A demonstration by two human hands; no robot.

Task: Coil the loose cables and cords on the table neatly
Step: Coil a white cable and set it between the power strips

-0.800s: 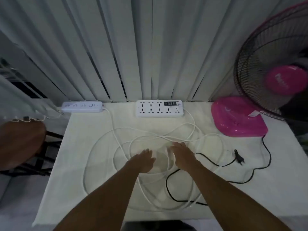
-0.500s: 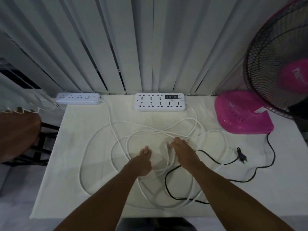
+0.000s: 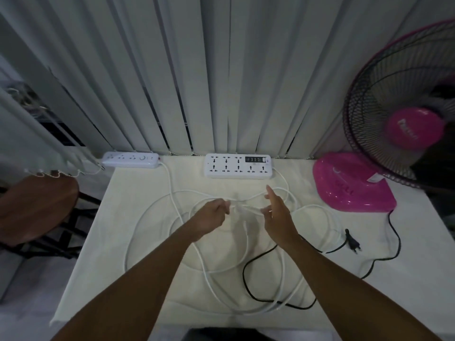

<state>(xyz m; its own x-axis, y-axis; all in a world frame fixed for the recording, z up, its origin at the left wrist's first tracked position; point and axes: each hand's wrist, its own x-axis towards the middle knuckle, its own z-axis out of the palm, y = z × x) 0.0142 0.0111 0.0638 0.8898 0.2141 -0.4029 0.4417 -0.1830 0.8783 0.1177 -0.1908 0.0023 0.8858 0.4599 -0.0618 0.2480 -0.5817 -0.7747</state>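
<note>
Loose white cords (image 3: pixel 157 207) sprawl in tangled loops over the white table (image 3: pixel 103 254), running from a small power strip (image 3: pixel 130 159) and a larger power strip (image 3: pixel 238 166) at the back. A black cord (image 3: pixel 246 271) with its plug (image 3: pixel 352 241) loops among them. My left hand (image 3: pixel 211 215) is closed on a stretch of white cord at the middle of the tangle. My right hand (image 3: pixel 277 212) pinches the same white cord a little to the right, forefinger raised. The short piece between my hands is lifted off the table.
A pink fan (image 3: pixel 413 129) stands on its pink base (image 3: pixel 352 183) at the back right. Grey vertical blinds (image 3: pixel 221 77) hang behind the table. A brown round stool (image 3: pixel 34 205) sits off the left edge.
Both hands went from resting flat on the tangle to closing on a white cord and lifting it slightly, moving a little farther from me.
</note>
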